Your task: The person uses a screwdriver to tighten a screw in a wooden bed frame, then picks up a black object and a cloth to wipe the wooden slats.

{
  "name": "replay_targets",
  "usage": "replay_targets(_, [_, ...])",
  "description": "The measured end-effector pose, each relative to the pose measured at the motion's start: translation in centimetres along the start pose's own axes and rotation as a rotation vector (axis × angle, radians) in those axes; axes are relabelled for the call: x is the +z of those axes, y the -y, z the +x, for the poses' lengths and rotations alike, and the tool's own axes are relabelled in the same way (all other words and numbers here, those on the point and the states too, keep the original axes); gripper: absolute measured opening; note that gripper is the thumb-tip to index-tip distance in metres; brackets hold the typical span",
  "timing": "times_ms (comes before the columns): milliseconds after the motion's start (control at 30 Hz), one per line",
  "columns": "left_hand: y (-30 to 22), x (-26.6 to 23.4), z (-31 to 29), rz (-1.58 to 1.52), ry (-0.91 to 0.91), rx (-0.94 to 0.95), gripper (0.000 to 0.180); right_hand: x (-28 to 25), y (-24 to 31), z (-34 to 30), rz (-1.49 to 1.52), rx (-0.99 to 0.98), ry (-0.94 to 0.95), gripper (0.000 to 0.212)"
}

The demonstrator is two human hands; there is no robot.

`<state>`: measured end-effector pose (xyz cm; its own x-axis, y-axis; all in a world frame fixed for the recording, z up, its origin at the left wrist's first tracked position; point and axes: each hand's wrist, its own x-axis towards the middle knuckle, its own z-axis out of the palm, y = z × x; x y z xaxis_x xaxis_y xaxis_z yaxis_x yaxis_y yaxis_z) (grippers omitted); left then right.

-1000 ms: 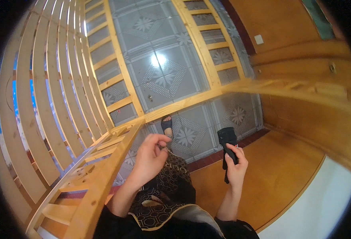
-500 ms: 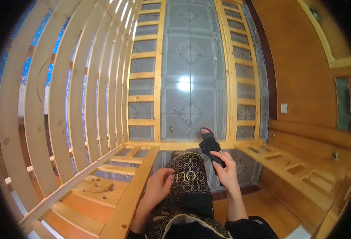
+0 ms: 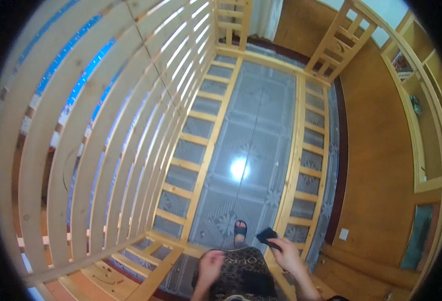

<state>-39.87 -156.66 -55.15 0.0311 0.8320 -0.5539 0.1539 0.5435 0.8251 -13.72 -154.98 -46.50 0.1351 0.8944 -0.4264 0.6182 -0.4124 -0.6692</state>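
Floor, grey tile [image 3: 261, 115]: glossy, patterned, running up the middle of the frame; bright reflection at centre. Wall, brown panelling [image 3: 376, 165]: right side of the frame. Slatted wooden panel [image 3: 58, 200]: pale boards, standing on edge, filling the left side; blue shows through the gaps.

Low wooden frame: pale timber, laid over the tiles; two ladder-like sides, the left one [image 3: 212, 150] and the right one [image 3: 292, 165], meeting a crosspiece towards the lower edge. End board [image 3: 337, 47]: upright, upper right.

Apron [image 3: 238, 273]: dark, patterned, worn by the person; lower centre.

Right hand [image 3: 287, 256]: lower right of centre; thumb and fingers clamped on the near end of the black item. Left hand [image 3: 210, 268]: lower centre, before the apron, blurred; whether its fingers are apart or together cannot be told.

Slippered foot [image 3: 240, 231]: on the tiles, left of the black item.

Black item [image 3: 266, 236]: small, kind unclear; projects up and left from the right hand's fingertips, long axis slanting upper left to lower right; left hand well apart from it.

Switch plate [image 3: 344, 234]: white, on the panelling, lower right.
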Motion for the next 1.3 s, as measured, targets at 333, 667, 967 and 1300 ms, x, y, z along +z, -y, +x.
replay_targets(333, [-15.4, 9.7, 10.7, -0.020, 0.320, 0.100, 0.016, -11.9, -0.1, 11.2, -0.149, -0.072, -0.124, 0.026])
replay_targets(667, [-35.3, 9.4, 33.1, 0.105, 0.129, 0.439, 0.018, -24.8, 9.2, 25.9, -0.249, -0.066, 0.042, 0.030])
replay_targets(967, [-61.1, 13.1, 48.3, 0.159, 0.055, 0.822, 0.016, -33.8, 6.7, 40.1, -0.136, 0.019, -0.375, 0.026])
replay_targets(1300, [-87.4, 5.8, 57.5, 0.572, -0.977, 1.487, 0.018, -51.2, 15.8, 66.8, -0.027, -0.422, -0.545, 0.027])
